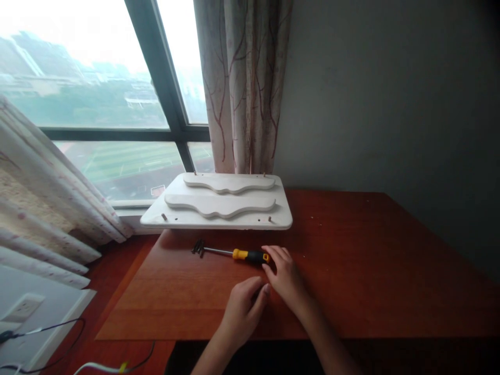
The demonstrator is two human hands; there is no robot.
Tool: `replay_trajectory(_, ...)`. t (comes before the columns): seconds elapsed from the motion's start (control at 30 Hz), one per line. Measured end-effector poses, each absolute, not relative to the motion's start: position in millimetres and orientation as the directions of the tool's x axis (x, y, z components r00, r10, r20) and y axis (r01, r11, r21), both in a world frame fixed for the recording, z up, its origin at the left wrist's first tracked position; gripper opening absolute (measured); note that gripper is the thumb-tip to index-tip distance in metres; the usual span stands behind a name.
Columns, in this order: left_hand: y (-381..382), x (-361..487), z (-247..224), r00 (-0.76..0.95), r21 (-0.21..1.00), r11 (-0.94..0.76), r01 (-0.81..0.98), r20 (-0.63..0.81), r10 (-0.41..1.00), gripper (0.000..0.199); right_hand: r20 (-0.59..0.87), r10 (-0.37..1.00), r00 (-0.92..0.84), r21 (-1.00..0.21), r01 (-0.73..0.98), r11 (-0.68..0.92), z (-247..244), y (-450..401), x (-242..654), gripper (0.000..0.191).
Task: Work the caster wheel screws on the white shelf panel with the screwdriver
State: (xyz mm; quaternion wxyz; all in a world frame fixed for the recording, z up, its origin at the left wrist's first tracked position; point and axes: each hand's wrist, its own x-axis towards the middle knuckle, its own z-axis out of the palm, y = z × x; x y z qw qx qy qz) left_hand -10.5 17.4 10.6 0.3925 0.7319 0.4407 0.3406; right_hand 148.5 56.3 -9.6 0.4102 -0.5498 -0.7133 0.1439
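Observation:
A screwdriver [250,255] with a black and yellow handle lies across the wooden table, its shaft pointing left. My right hand [284,272] has its thumb and fingers around the butt end of the handle. Closer to me, my left hand [242,303] is curled closed above the table; whatever its fingers hold, if anything, is hidden. Several dark screws [198,248] lie in a small pile by the screwdriver's tip. Behind them rests a white board [234,225] with two wavy-edged white pieces [221,206] on top and small wooden dowels standing near its corners.
The reddish-brown table [375,271] meets a grey wall on the right. Beyond the board are a patterned curtain [250,88] and a large window [105,73]. At lower left, cables [58,325] run from a wall socket [25,308] beside the table.

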Motion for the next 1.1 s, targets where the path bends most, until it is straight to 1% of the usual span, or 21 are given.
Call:
replay_trajectory(0.13,16.9,-11.2,9.1,0.387,0.862,-0.315,0.396,0.154,0.909,0.037,0.423,0.903,-0.078,-0.650,0.668,0.362,-13.2,73.2,147.0,0.045)
replay_trajectory(0.3,17.0,-11.7,8.4,0.386,0.867,-0.323,0.381,0.169,0.907,0.035,0.423,0.903,-0.075,-0.646,0.674,0.358,-17.9,83.7,145.4,0.039)
replay_trajectory(0.53,17.5,-11.6,8.2,0.394,0.867,-0.317,0.383,0.157,0.905,0.035,0.431,0.901,-0.049,-0.661,0.662,0.353,-23.8,81.7,145.7,0.041)
replay_trajectory(0.73,17.7,-11.7,7.4,0.392,0.874,-0.312,0.372,0.156,0.907,0.035,0.446,0.895,-0.020,-0.679,0.644,0.352,-18.7,76.3,148.8,0.039)
replay_trajectory(0.8,17.4,-11.6,9.2,0.382,0.881,-0.303,0.363,0.156,0.911,0.036,0.452,0.892,0.002,-0.688,0.638,0.347,-14.0,69.7,149.1,0.036)
replay_trajectory(0.9,17.1,-11.6,12.4,0.362,0.903,-0.275,0.331,0.148,0.920,0.038,0.438,0.898,0.044,-0.723,0.611,0.323,-4.3,51.3,147.5,0.019)
replay_trajectory(0.93,17.1,-11.6,12.9,0.350,0.915,-0.260,0.310,0.144,0.925,0.038,0.420,0.906,0.055,-0.745,0.592,0.309,-1.1,43.5,146.2,0.016)
replay_trajectory(1.03,18.1,-12.1,12.0,0.310,0.951,-0.203,0.232,0.126,0.942,0.039,0.345,0.936,0.067,-0.823,0.501,0.267,4.8,20.5,140.5,0.036)
replay_trajectory(1.1,19.1,-12.3,9.9,0.294,0.964,-0.174,0.199,0.111,0.949,0.039,0.303,0.952,0.044,-0.859,0.445,0.253,4.4,9.2,136.1,0.042)
